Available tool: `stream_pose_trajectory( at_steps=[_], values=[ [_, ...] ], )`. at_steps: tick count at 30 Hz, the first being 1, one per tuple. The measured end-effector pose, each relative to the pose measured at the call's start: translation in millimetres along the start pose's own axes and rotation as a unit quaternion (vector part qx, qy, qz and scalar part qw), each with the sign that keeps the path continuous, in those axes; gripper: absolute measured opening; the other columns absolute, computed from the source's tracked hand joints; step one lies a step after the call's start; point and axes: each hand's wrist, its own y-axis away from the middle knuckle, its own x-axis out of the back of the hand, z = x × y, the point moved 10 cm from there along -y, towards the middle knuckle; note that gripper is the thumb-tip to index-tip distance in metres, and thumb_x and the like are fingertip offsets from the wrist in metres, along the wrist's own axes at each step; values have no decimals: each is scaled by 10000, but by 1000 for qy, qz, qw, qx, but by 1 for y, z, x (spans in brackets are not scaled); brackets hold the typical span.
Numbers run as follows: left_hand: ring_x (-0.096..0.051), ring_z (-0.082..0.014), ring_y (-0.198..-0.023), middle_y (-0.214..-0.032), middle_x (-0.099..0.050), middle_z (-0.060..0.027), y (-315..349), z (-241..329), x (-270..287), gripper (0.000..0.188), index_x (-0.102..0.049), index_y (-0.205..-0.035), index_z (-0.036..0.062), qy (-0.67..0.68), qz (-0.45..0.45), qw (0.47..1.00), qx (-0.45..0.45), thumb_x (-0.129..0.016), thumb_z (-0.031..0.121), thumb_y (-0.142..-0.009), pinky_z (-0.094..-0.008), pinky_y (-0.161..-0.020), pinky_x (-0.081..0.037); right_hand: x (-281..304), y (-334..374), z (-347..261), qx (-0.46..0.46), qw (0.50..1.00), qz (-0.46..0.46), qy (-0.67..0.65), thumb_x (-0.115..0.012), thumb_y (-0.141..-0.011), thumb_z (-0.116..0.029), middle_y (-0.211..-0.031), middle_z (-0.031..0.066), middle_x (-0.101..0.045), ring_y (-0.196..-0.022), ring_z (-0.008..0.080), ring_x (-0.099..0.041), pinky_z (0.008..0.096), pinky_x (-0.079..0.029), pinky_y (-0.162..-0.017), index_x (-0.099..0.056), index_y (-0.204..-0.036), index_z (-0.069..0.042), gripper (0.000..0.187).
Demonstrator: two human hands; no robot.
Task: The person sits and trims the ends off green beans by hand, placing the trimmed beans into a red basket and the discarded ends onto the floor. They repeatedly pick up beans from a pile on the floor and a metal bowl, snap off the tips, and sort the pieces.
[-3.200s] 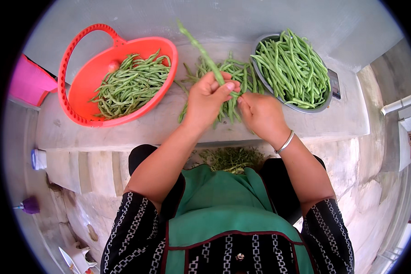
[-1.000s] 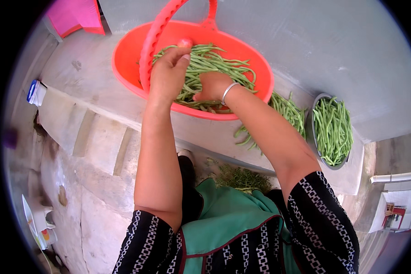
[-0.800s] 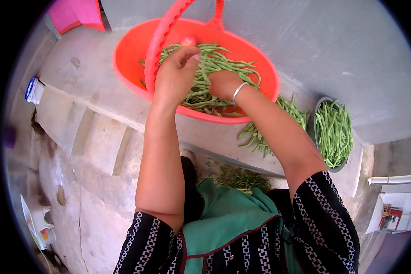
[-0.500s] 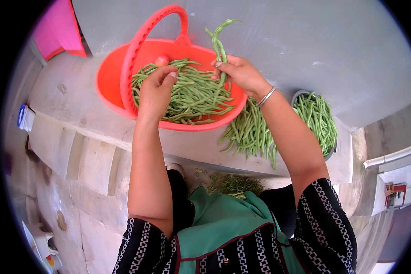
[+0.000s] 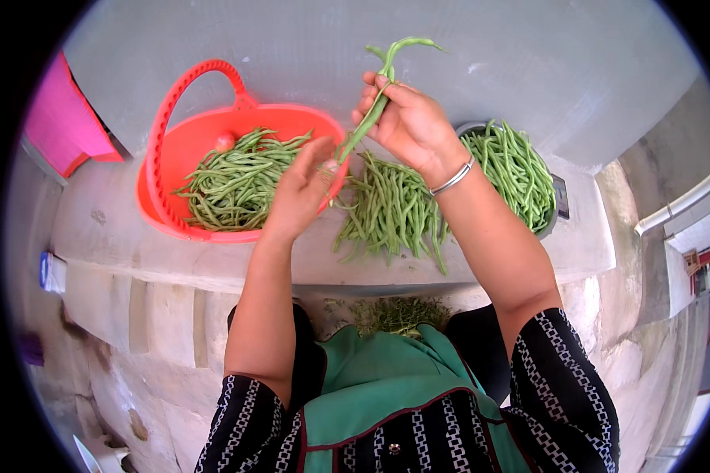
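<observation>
Several long green beans point(image 5: 365, 124) are in my right hand point(image 5: 422, 134), raised over the ledge with its fingers closed around them. My left hand point(image 5: 296, 189) pinches the lower end of these beans beside the right rim of the red plastic basket point(image 5: 292, 120); its fingertips are slightly blurred, and thin strands show by them. Many green beans point(image 5: 237, 185) lie in the basket, along with a small round reddish thing point(image 5: 225, 142). Below my right hand, a loose pile of green beans point(image 5: 390, 206) rests on the ledge.
A round container point(image 5: 472, 128) heaped with green beans point(image 5: 513, 177) stands at the right, a small dark panel point(image 5: 561, 195) beside it. Trimmings point(image 5: 398, 315) lie on the ground below the ledge point(image 5: 237, 266). A grey wall point(image 5: 528, 47) rises behind; pink cloth point(image 5: 67, 118) hangs far left.
My left hand has moved from over the basket to the lower end of the held beans. The basket and ledge appear shifted left in the view.
</observation>
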Motion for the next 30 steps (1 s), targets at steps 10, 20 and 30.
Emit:
stream_pose_trajectory(
  at_steps=[10, 20, 30],
  values=[
    [-448, -91, -586, -711, -496, -3, -32, -58, -57, 139, -548, -920, 48, 107, -38, 987, 112, -485, 165, -958, -230, -528, -368, 39, 76, -76, 89, 989, 57, 105, -458, -968, -178, -829, 42, -556, -787, 152, -558, 353, -500, -787, -515, -1077, -17, 203],
    [-483, -99, -669, -779, -497, 7, 23, -70, -152, 344, -516, -1204, 30, 376, -101, 874, 290, -502, 269, -957, -242, -619, -431, 93, 151, 25, -45, 956, 10, 290, -464, -977, -212, -811, 28, -588, -750, 115, -572, 259, -461, -708, -567, -1082, -17, 244],
    [-600, -186, -913, -815, -535, -23, 35, -57, -170, 322, -508, -1152, 20, 388, -166, 865, 270, -463, 281, -970, -262, -652, -448, 104, 174, 59, -173, 903, -41, 390, -490, -956, -168, -829, 39, -611, -792, 125, -600, 285, -478, -725, -574, -1070, -15, 209]
  ],
)
